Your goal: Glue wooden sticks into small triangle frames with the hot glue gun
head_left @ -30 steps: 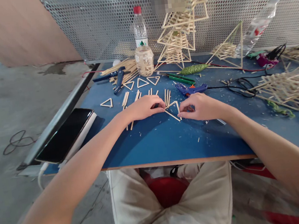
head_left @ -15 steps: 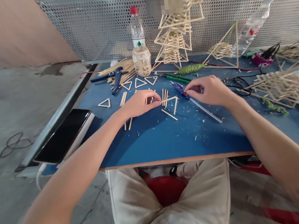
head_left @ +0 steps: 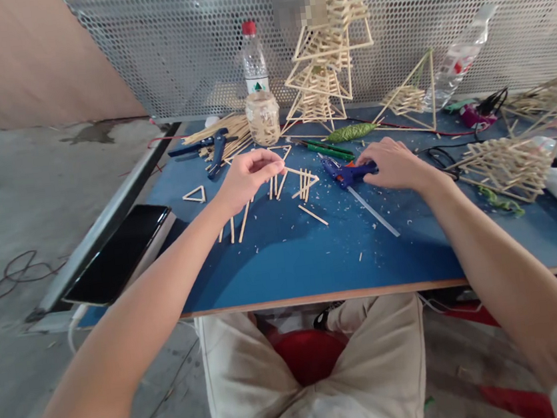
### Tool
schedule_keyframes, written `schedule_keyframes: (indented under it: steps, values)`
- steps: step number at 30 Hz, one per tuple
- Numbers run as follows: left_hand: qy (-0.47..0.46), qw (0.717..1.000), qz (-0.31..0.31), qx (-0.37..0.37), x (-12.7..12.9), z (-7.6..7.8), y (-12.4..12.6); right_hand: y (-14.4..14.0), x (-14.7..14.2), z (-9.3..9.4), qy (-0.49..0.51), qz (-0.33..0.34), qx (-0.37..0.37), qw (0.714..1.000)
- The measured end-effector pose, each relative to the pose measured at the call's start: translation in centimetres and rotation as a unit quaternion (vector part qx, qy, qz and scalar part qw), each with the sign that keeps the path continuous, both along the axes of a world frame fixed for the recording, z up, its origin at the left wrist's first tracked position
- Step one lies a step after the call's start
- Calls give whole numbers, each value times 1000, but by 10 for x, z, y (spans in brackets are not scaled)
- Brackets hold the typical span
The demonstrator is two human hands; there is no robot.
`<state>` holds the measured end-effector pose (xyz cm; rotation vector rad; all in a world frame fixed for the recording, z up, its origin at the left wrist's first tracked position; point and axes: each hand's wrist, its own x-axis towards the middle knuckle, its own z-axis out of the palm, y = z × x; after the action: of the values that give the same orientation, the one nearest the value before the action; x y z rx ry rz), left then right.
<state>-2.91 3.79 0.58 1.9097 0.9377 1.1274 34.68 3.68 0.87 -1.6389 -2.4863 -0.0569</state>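
My left hand [head_left: 251, 177] pinches one end of a bent piece made of thin wooden sticks [head_left: 301, 174], joined at a corner on the right. Beneath that piece lie several short loose sticks, and a single stick [head_left: 313, 215] rests nearer the front. My right hand [head_left: 394, 165] has its fingers closed about the handle of a blue glue gun [head_left: 341, 172], whose clear glue stick [head_left: 375, 212] pokes out toward the front. A small stick triangle [head_left: 194, 194] lies left of my left hand, which partly covers other sticks and triangles.
Blue cutters [head_left: 219, 150] lie by a pile of long sticks [head_left: 236, 128]. Behind stand a plastic bottle [head_left: 254, 64] and a tall stick structure [head_left: 326, 73]. A green pen-like tool [head_left: 329, 149] is near the gun. A phone [head_left: 120, 254] sits at left, a stick model [head_left: 504, 160] at right.
My left hand has lifted slightly away with the bent stick piece. My right hand has shifted right onto the glue gun's handle, which now shows turned toward the right.
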Motion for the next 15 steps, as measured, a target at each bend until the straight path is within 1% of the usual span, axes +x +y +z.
schedule_keyframes:
  steps: [2,4,6,8,10,12,13,15]
  values:
    - [-6,1000,5,3,-1,-1,1,-1,-3,2,-7,-16,2,1000]
    - [-2,1000,7,17,-2,0,1,-3,-4,5,7,-21,-6,1000]
    - [14,999,9,47,-3,2,-1,-4,-5,6,50,-6,0,999]
    - [32,996,18,81,-4,3,-2,-4,-4,6,132,35,33,990]
    - [43,992,34,110,-5,4,-4,-2,-4,3,243,87,76,963]
    - [46,988,53,136,-4,4,-5,0,-6,0,347,125,92,925]
    - [47,986,60,147,-3,4,-6,1,-8,-1,389,131,88,908]
    - [48,983,68,165,-2,4,-6,0,-12,-3,448,120,77,883]
